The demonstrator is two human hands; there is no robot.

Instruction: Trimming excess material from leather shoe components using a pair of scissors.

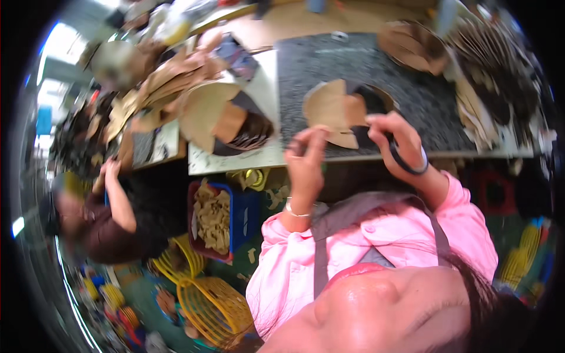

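A round flat piece of tan, brown and dark material [328, 110], which looks like leather or cloth, lies on the dark grey mat [424, 112] before me. My left hand [306, 156] is over the mat's front edge, thumb and fingers drawn together by the piece's lower left rim. At its right side my right hand [402, 140] has its fingertips pinched close to the dark part. Whatever either pinch holds is too small or blurred to make out. To the left, a stack of similar tan, orange-brown and dark pieces [203, 115] rests on the white tabletop.
Brown pieces [412, 46] and fanned stacks [485, 56] lie at the far right. A phone-like object [236, 56] is behind the left stack. Below the table stand a blue bin [240, 220] of scraps and a yellow basket [215, 309]. Another person [109, 217] works at left.
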